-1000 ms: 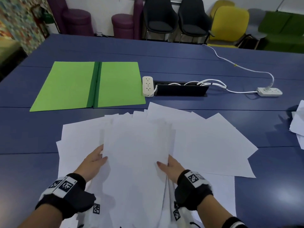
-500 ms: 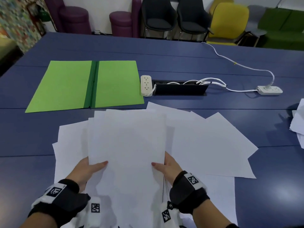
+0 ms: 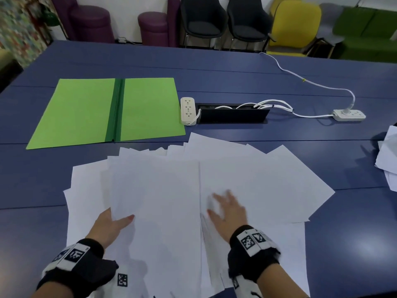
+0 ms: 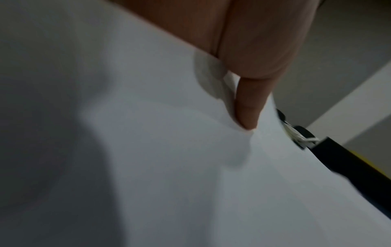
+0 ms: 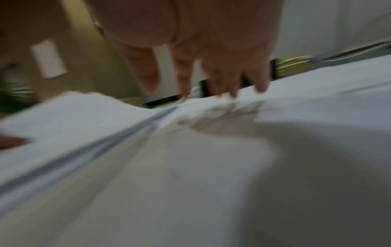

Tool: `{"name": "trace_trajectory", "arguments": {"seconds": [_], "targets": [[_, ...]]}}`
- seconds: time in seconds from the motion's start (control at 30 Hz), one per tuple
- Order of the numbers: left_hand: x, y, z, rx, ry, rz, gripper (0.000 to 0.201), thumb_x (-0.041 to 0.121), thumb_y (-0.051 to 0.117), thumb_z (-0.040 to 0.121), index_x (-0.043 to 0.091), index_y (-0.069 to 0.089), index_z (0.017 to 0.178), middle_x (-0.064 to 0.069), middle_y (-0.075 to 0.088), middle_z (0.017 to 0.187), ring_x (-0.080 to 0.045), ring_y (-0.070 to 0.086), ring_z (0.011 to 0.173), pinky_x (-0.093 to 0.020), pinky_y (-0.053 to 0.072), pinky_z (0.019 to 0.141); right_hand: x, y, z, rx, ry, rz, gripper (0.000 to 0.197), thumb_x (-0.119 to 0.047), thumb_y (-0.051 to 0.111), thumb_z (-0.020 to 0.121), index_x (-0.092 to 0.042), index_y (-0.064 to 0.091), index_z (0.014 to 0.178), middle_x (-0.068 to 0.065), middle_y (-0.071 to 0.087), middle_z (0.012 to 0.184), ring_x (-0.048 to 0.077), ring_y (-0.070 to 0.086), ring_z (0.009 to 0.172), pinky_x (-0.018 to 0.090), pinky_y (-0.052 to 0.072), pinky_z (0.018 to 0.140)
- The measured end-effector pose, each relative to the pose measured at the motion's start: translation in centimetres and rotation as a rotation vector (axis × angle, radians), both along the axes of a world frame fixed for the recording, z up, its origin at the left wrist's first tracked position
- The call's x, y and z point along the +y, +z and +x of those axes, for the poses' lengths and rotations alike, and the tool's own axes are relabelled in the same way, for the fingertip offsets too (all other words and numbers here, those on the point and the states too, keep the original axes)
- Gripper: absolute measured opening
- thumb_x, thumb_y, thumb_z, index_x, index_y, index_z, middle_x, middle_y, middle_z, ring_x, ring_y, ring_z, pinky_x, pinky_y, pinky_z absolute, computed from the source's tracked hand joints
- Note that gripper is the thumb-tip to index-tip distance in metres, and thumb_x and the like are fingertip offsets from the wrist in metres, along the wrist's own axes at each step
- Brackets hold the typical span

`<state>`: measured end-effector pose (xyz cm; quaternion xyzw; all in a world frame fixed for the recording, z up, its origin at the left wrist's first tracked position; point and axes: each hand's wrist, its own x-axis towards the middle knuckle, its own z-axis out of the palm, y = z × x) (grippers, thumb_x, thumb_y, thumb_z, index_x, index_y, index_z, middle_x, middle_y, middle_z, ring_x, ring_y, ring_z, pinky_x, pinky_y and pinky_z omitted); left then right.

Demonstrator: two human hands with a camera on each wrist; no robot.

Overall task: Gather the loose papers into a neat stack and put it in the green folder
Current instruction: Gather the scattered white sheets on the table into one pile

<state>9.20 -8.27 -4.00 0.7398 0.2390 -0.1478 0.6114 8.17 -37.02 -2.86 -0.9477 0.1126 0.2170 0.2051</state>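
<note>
Several loose white papers (image 3: pixel 257 179) lie fanned out on the blue table (image 3: pixel 236 78) in front of me. My left hand (image 3: pixel 113 220) pinches the left edge of a top sheet (image 3: pixel 156 201), thumb on top and fingers beneath; the left wrist view shows the thumb (image 4: pixel 249 100) pressing on white paper (image 4: pixel 148 150). My right hand (image 3: pixel 227 207), blurred with motion, is spread flat with straight fingers over the sheets to the right; its fingers (image 5: pixel 224 80) hover over the papers (image 5: pixel 190 167). The green folder (image 3: pixel 107 110) lies open at the far left.
A white power strip (image 3: pixel 188 110) and a black cable box (image 3: pixel 234 114) sit behind the papers, with a cord to a second strip (image 3: pixel 349 115). More white sheets (image 3: pixel 388 160) lie at the right edge. Chairs (image 3: pixel 294 24) stand beyond the table.
My right hand has let go of the top sheet and moved right and forward onto the spread papers. The left hand still holds the sheet's left edge.
</note>
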Motion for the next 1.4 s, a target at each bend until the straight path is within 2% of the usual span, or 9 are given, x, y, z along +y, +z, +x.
{"name": "trace_trajectory", "arguments": {"seconds": [0.13,0.33,0.4,0.57,0.7,0.83,1.03,1.17,1.4], "targets": [[1.2,-0.5,-0.7,0.076,0.078,-0.108,0.029,0.006,0.061,0.085,0.006,0.057,0.114,-0.013,0.066,0.101,-0.032,0.061,0.094,-0.042,0.045,0.088,-4.1,-0.8,-0.5,0.179,-0.287,-0.195,0.087,-0.072,0.035,0.079,-0.037,-0.01,0.144,0.012,-0.022,0.155,0.038,-0.014,0.142,0.059,0.004,0.113],[2.4,-1.1,-0.9,0.098,0.136,-0.196,0.027,0.009,0.062,0.084,0.002,0.059,0.11,-0.016,0.067,0.102,-0.032,0.061,0.097,-0.045,0.042,0.097,-3.8,-0.6,-1.1,0.116,0.35,-0.13,0.085,-0.057,0.052,0.081,-0.05,-0.008,0.14,0.003,-0.029,0.153,0.03,-0.021,0.142,0.052,-0.004,0.116],[2.2,-0.9,-0.8,0.075,0.133,-0.204,0.016,0.005,0.059,0.085,0.005,0.061,0.101,-0.012,0.067,0.096,-0.029,0.061,0.092,-0.042,0.042,0.092,-4.1,-0.4,-1.1,0.045,0.353,-0.123,0.084,-0.049,0.055,0.083,-0.052,-0.008,0.138,-0.002,-0.03,0.15,0.025,-0.022,0.14,0.049,-0.003,0.117],[1.4,-0.3,-0.8,0.041,0.049,-0.115,0.025,0.006,0.061,0.085,0.005,0.059,0.11,-0.012,0.068,0.101,-0.029,0.063,0.092,-0.04,0.046,0.086,-3.7,0.8,-0.3,-0.086,-0.449,0.045,0.077,-0.041,0.063,0.08,-0.014,0.023,0.14,0.015,0.028,0.141,0.036,0.037,0.126,0.039,0.036,0.102],[-0.3,0.8,-0.2,-0.047,-0.099,0.048,0.019,0.008,0.062,0.085,0.012,0.059,0.103,-0.007,0.067,0.094,-0.027,0.062,0.088,-0.034,0.047,0.075,-2.1,0.3,0.7,-0.066,-0.51,0.272,0.076,-0.014,0.065,0.081,-0.021,0.016,0.14,0.016,0.04,0.132,0.035,0.05,0.115,0.038,0.043,0.095],[-1.9,1.9,0.2,-0.119,-0.248,0.171,0.018,0.011,0.064,0.083,0.019,0.056,0.097,0.007,0.062,0.088,-0.014,0.059,0.083,-0.021,0.043,0.064,-1.0,-0.2,1.1,-0.102,-0.456,0.481,0.076,0.001,0.049,0.086,-0.031,0.009,0.143,0.001,0.056,0.079,0.021,0.057,0.075,0.026,0.046,0.073],[-0.4,1.8,0.6,-0.021,-0.24,0.129,0.042,0.011,0.069,0.079,0.018,0.049,0.116,-0.002,0.06,0.113,-0.025,0.054,0.112,-0.029,0.043,0.082,-1.4,0.1,1.2,-0.032,-0.454,0.729,0.091,-0.004,0.057,0.086,-0.034,-0.003,0.146,0.016,0.061,0.112,0.027,0.059,0.097,0.047,0.046,0.098],[-0.8,1.2,0.3,-0.022,-0.269,0.204,0.041,0.014,0.067,0.081,0.012,0.045,0.116,-0.004,0.05,0.122,-0.023,0.042,0.121,-0.031,0.031,0.093,0.0,-0.7,1.0,0.014,-0.59,0.918,0.131,-0.066,0.082,0.031,-0.018,0.025,0.14,0.012,0.051,0.134,0.028,0.053,0.12,0.05,0.043,0.102],[-2.1,1.4,0.2,-0.076,-0.125,0.043,0.026,0.009,0.063,0.083,0.024,0.054,0.103,-0.004,0.064,0.112,-0.025,0.058,0.105,-0.043,0.046,0.094,1.1,-2.2,0.3,0.015,-0.643,1.119,0.102,-0.043,0.092,0.023,-0.005,0.063,0.113,0.013,0.069,0.112,0.027,0.065,0.104,0.044,0.048,0.098]]}}
